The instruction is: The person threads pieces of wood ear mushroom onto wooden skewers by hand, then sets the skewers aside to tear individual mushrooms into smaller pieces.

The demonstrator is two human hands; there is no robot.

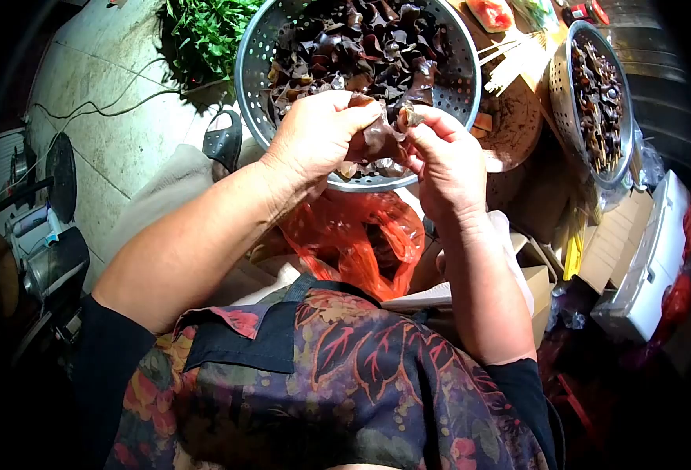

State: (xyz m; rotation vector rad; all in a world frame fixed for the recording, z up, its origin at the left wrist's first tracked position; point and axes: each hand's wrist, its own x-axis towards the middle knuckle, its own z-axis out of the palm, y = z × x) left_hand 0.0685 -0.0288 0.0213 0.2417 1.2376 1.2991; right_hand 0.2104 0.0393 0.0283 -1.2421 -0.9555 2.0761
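My left hand (314, 133) and my right hand (447, 160) meet over the near rim of a big metal colander (253, 55) filled with dark wood ear mushrooms (361, 43). Both hands pinch the same dark mushroom piece (378, 137) between their fingers, just above the colander's front edge. The part of the piece inside my palms is hidden.
A red plastic bag (361, 231) lies below the colander. A second metal colander (558, 86) at the right holds skewered dark pieces (596, 102), with bamboo skewers (514, 59) beside it. Green herbs (204, 31), cardboard boxes (612, 243) and a white tray (651, 266) surround me.
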